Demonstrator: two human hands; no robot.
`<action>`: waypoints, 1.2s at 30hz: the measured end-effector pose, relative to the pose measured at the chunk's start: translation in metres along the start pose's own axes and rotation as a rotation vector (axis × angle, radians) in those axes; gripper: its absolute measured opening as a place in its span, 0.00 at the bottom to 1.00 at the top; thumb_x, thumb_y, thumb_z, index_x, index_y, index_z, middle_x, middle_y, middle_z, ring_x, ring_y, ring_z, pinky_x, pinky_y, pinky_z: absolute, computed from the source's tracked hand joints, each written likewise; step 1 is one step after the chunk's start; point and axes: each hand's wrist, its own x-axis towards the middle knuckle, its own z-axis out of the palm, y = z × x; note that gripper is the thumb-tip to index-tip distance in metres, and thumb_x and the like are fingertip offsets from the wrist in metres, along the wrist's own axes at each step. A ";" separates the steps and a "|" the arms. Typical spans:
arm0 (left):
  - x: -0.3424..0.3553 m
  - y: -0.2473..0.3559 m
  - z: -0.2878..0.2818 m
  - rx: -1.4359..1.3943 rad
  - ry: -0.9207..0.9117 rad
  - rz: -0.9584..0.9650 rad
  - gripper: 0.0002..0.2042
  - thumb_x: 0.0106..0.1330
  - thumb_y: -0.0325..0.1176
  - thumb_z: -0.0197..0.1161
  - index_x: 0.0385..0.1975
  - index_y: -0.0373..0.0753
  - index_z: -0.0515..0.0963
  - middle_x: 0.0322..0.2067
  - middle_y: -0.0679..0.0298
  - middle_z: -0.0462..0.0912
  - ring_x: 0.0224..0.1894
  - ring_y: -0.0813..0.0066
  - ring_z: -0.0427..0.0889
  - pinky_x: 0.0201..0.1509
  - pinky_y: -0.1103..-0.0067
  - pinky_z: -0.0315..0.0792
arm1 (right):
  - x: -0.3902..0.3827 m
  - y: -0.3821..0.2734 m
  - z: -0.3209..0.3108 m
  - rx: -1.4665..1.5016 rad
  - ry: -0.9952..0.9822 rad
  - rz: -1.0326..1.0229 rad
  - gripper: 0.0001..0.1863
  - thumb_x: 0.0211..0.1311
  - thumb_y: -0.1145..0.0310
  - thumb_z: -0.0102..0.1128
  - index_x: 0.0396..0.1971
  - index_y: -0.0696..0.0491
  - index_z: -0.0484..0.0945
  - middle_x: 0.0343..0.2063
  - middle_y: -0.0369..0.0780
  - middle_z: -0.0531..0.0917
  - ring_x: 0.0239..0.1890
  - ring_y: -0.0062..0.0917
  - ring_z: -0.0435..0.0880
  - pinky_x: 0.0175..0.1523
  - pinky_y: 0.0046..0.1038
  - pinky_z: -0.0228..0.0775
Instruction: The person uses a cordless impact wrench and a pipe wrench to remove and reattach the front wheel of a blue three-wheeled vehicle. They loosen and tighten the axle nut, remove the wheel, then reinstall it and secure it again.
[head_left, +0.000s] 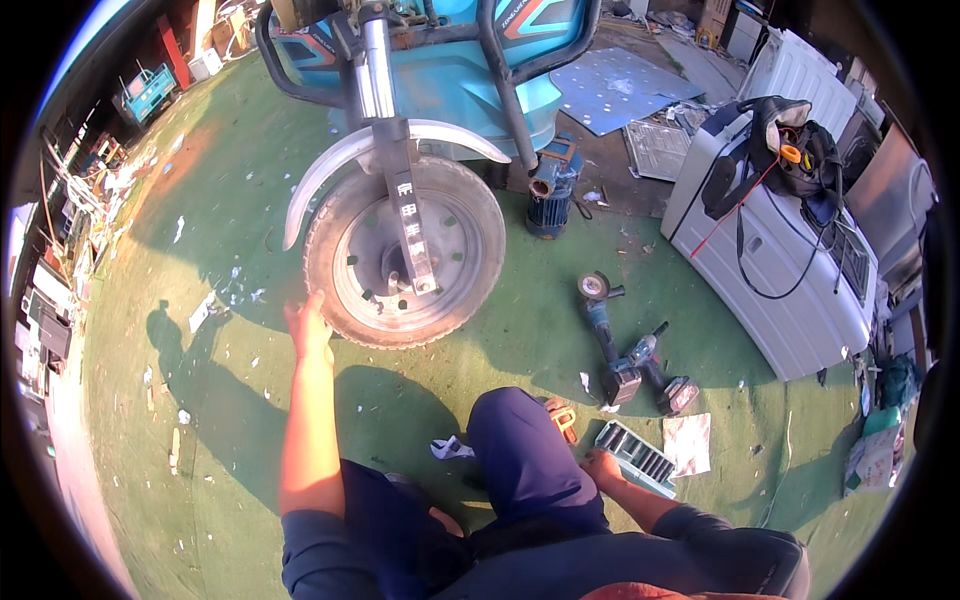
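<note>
My left hand (310, 327) reaches forward to the lower left edge of the worn front wheel (462, 297) of a turquoise vehicle. Its fingers look apart and touch the tyre. Over the wheel curves a pale mudguard (325, 172), and a dark fork leg runs down to the hub. Down at my right, my right hand (600, 467) is beside the left edge of a green case (640, 468) with a row of dark sockets or bits. Its fingers are bent and partly hidden, so their grip does not show. Near my knee lie an orange-handled tool (563, 422) and an adjustable wrench (452, 448).
An angle grinder (603, 330) and a cordless power tool (655, 370) lie right of the wheel. Behind them stands a blue motor-like cylinder (553, 190). A white appliance (750, 250) carries a black tool bag (790, 150). Scraps litter the green floor (230, 380).
</note>
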 end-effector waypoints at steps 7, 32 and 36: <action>-0.139 -0.020 0.043 0.080 -0.725 0.034 0.24 0.69 0.40 0.64 0.61 0.35 0.72 0.43 0.62 0.85 0.45 0.76 0.82 0.47 0.79 0.73 | -0.026 -0.227 -0.127 0.160 0.294 -0.558 0.12 0.62 0.72 0.58 0.44 0.59 0.80 0.33 0.48 0.85 0.37 0.42 0.86 0.45 0.36 0.78; -0.250 0.030 -0.171 -0.070 0.278 -0.335 0.19 0.65 0.31 0.65 0.53 0.28 0.76 0.39 0.59 0.84 0.35 0.77 0.83 0.35 0.81 0.74 | -0.233 -0.454 -0.256 -0.769 -0.705 -0.366 0.17 0.63 0.51 0.58 0.40 0.49 0.83 0.41 0.46 0.85 0.47 0.45 0.83 0.51 0.45 0.74; -0.329 0.056 -0.299 -0.235 0.703 -0.734 0.13 0.62 0.31 0.61 0.46 0.36 0.77 0.29 0.63 0.79 0.25 0.74 0.78 0.21 0.79 0.68 | -0.215 -0.385 -0.302 -0.786 -0.601 -0.433 0.17 0.61 0.52 0.57 0.36 0.49 0.86 0.34 0.45 0.86 0.42 0.44 0.85 0.48 0.44 0.76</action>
